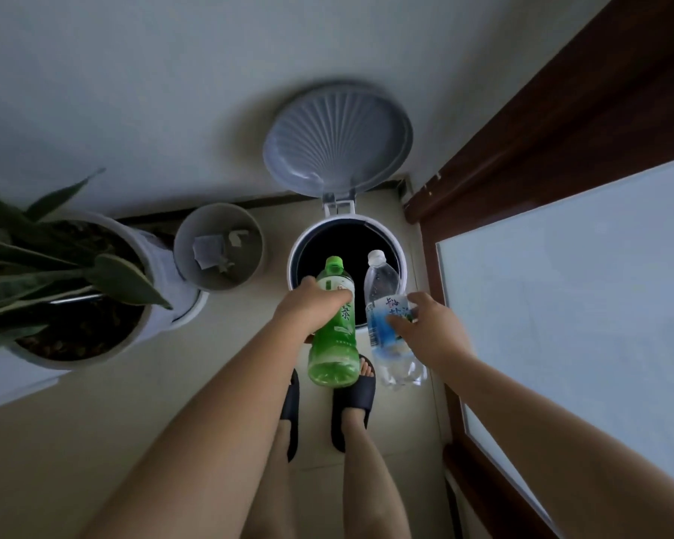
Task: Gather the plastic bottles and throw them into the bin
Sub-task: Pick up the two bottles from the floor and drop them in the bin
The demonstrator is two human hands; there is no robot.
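Note:
My left hand (pixel 314 307) grips a green plastic tea bottle (pixel 333 344) around its upper body, cap pointing toward the bin. My right hand (pixel 425 330) holds a clear water bottle (pixel 382 289) with a blue label at its middle, cap also toward the bin. Both bottles hang over the near rim of a round white pedal bin (pixel 399 258) whose dark inside is open. Its grey ribbed lid (pixel 337 136) stands raised against the wall behind.
A small grey wastebasket (pixel 187 262) with paper scraps stands left of the bin. A large white pot with a long-leaved plant (pixel 55 266) is further left. A brown wooden door frame with frosted glass (pixel 561 285) runs along the right. My feet in dark slippers (pixel 353 398) are below the bottles.

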